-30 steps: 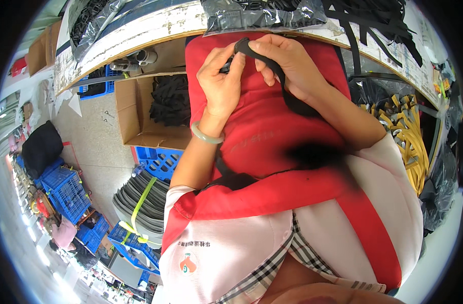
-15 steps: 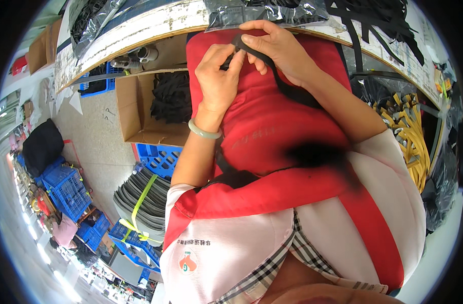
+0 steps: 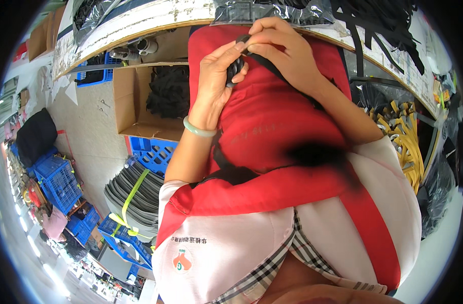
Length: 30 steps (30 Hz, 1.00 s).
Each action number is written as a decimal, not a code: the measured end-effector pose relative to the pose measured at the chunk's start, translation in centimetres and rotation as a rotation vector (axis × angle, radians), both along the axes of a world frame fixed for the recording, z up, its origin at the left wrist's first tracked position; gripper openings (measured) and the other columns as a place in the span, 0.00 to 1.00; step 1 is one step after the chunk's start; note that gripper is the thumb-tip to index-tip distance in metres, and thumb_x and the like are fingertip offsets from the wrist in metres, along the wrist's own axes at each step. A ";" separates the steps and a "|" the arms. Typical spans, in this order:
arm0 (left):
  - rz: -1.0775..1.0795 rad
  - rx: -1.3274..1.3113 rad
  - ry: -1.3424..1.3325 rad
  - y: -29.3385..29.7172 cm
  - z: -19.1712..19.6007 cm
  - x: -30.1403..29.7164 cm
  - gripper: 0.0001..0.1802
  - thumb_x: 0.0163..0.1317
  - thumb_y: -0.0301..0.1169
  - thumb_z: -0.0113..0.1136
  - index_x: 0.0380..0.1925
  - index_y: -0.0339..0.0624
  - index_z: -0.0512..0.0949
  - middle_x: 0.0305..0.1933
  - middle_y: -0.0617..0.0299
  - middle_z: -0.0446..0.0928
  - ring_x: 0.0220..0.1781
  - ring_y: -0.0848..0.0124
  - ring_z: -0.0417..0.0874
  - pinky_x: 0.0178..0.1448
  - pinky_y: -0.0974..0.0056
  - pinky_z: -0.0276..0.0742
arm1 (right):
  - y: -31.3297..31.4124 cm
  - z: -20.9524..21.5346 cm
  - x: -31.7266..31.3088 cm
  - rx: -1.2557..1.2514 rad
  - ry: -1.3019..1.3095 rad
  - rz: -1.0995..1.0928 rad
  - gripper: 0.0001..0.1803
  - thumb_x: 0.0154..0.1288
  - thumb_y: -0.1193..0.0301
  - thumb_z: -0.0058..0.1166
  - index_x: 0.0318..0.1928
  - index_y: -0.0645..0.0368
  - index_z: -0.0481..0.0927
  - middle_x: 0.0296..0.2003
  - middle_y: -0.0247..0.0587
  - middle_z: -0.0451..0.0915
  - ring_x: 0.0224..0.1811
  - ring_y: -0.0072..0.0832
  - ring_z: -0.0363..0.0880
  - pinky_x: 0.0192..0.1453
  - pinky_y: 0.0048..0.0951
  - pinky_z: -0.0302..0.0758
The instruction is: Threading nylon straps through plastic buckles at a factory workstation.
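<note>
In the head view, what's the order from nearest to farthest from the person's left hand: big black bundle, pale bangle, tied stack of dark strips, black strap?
From the left hand:
1. Black strap: in its fingers.
2. Pale bangle: around its wrist.
3. Tied stack of dark strips: lower left.
4. Big black bundle: far left.

The left hand and right hand met at pinched fingertips, both forearms angled inward.
</note>
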State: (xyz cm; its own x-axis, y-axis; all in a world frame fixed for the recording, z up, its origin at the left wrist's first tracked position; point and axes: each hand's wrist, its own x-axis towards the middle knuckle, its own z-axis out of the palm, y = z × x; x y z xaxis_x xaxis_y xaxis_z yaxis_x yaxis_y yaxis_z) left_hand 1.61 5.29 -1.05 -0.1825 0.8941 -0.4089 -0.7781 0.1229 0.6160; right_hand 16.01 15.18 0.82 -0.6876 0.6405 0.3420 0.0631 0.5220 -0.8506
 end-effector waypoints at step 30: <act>0.134 0.162 0.626 -2.5 0.8 0.1 0.08 0.60 0.22 0.62 0.39 0.31 0.82 0.29 0.63 0.76 0.22 0.80 0.74 0.20 0.77 0.64 | 0.0 -0.4 -0.1 -1.101 -0.116 0.210 0.12 0.69 0.63 0.52 0.37 0.61 0.76 0.26 0.31 0.75 0.21 0.18 0.75 0.25 0.17 0.74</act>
